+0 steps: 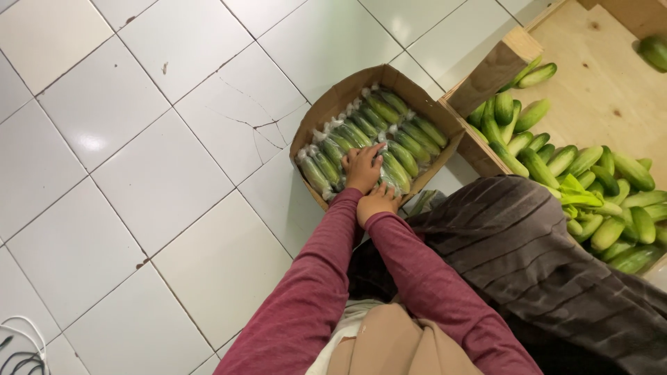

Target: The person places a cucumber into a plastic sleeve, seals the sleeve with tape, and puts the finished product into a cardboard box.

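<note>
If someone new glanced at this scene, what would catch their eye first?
Probably the cardboard box on the white tiled floor, packed with plastic-wrapped cucumbers, with the left hand and right hand pressing on its near end. Next, the heap of loose cucumbers in the wooden bin at right.

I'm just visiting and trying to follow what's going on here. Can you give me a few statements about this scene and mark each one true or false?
1. The cardboard box on the floor holds wrapped cucumbers. True.
2. Both hands are lifted high above the box. False: the left hand rests on the wrapped cucumbers and the right hand is at the box's near edge.
3. Loose cucumbers lie piled on a wooden surface to the right. True.
4. The floor is dark carpet. False: it is white tile, with cracks near the box.
5. The person wears short sleeves. False: long maroon sleeves cover both arms.
</note>
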